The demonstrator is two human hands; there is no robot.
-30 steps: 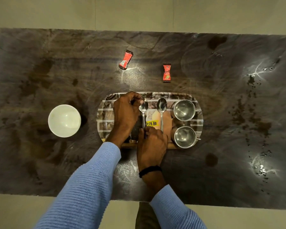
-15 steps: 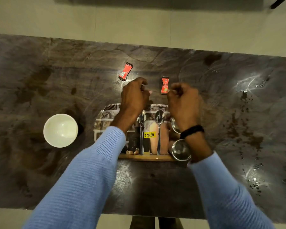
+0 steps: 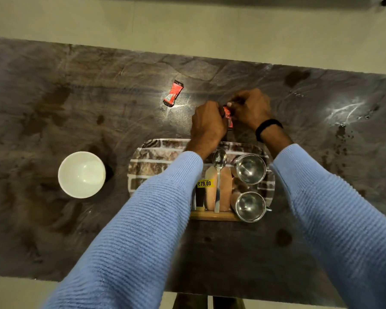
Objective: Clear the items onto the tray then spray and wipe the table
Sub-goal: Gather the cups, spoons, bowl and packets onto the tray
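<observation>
The tray (image 3: 156,161) carries a brown-and-white brick pattern and a yellow price sticker (image 3: 205,183). Left of the tray, a white bowl (image 3: 81,174); beyond it, two red sachets (image 3: 173,93) (image 3: 228,115). Dark marbled table (image 3: 54,103). Ribbed light-blue sleeves (image 3: 143,230); black wristband (image 3: 268,127).

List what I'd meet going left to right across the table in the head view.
White bowl → loose red sachet → left hand → red sachet pinched between both hands → right hand → white smear.
</observation>
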